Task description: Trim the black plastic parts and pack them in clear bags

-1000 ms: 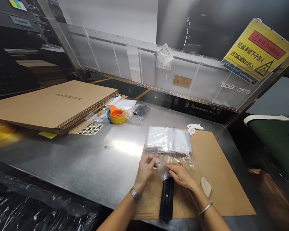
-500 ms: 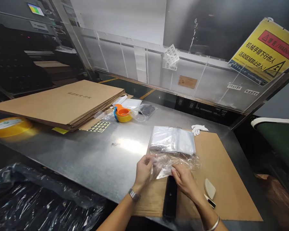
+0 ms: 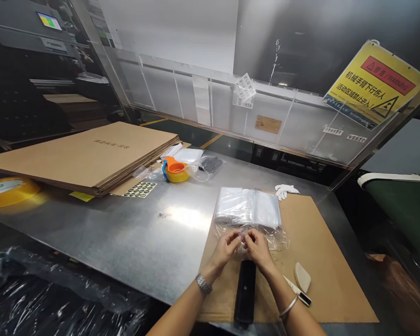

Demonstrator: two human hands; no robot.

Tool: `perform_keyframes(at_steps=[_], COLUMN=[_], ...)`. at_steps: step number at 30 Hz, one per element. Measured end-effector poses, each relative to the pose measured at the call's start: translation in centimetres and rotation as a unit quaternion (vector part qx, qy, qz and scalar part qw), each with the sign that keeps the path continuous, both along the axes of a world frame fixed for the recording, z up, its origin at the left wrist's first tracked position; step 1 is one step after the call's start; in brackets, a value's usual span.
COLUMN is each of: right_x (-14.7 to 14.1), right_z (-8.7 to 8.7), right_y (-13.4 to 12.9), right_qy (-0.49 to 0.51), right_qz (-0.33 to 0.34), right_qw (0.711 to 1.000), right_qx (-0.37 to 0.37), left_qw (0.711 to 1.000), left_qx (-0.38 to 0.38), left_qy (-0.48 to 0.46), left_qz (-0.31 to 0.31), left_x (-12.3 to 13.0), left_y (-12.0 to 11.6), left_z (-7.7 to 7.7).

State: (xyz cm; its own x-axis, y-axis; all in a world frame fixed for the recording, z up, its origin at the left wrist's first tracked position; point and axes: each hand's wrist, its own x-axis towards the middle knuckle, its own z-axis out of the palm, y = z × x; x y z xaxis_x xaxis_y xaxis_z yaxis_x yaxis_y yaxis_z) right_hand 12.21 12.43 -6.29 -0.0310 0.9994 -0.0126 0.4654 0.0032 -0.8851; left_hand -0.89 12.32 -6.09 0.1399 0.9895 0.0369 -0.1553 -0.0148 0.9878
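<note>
My left hand [image 3: 228, 248] and my right hand [image 3: 258, 248] meet fingertip to fingertip, both closed on the loose edge of a clear plastic bag [image 3: 278, 238]. Just beyond them, a stack of clear plastic bags [image 3: 247, 205] lies at the far end of a cardboard sheet [image 3: 336, 275]. Below my hands rests a long black case [image 3: 245, 291] with a small round stud. Beside my right forearm are a beige rounded pad [image 3: 303, 278] and a white and black tool [image 3: 303, 297], partly covered by the arm.
A stack of flat cardboard [image 3: 101, 154] covers the left of the metal table [image 3: 133, 233]. An orange and blue tape dispenser [image 3: 175, 170], a sticker sheet [image 3: 140, 190], a tape roll [image 3: 10, 191] and a white glove [image 3: 286, 190] lie around. A transparent barrier [image 3: 227, 102] stands behind.
My hands, apart on the plastic before, have come together at the middle of its near edge. My right hand has moved left and my left hand right. The view has shifted slightly.
</note>
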Motion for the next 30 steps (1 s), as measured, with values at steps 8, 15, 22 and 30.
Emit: perform_keyframes(at_steps=[8, 15, 22, 30], right_x=[1.9, 4.4, 4.5, 2.6], right_z=[2.5, 5.4, 4.7, 6.4], right_y=[-0.9, -4.9, -8.2, -9.7], right_qy=[0.088, 0.128, 0.164, 0.198], right_qz=[-0.069, -0.097, -0.023, 0.070], right_qw=[0.994, 0.987, 0.985, 0.970], right_qx=[0.017, 0.024, -0.054, -0.121], left_qw=[0.987, 0.984, 0.973, 0.975], left_qx=[0.043, -0.008, 0.031, 0.112], left_qy=[0.137, 0.158, 0.198, 0.057], left_qz=[0.070, 0.078, 0.117, -0.184], left_x=[0.3, 1.7, -1.3, -1.7], left_y=[0.7, 2.6, -0.6, -4.8], left_z=[-0.7, -1.4, 0.4, 3.7])
